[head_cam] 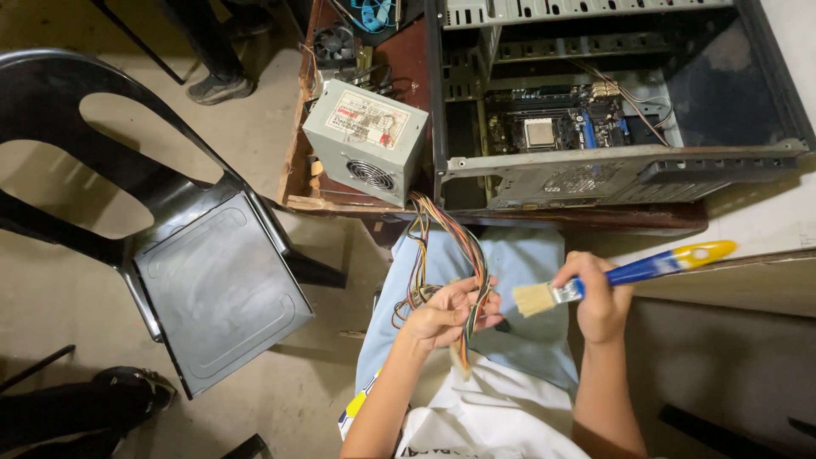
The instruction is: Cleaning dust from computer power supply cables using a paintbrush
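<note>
chair (pixel 212 289): black, off to the left on the floor, metal panel lying on the seat
power supply (pixel 365 140): grey box at the counter's (pixel 297 183) near left corner, right by the edge
left hand (pixel 446 313): grip clamped on the wire bundle (pixel 467 255) over the lap
right hand (pixel 599 297): grip closed around the blue-and-yellow brush (pixel 625 274), bristles just beside the wires
computer case (pixel 612 110): open on the counter
risk: I'd guess tugging those wires could drag the box off the edge

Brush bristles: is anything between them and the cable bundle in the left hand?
Nothing visible. The paintbrush in the right hand has its bristles in open air just right of the cable bundle gripped by the left hand.
</note>
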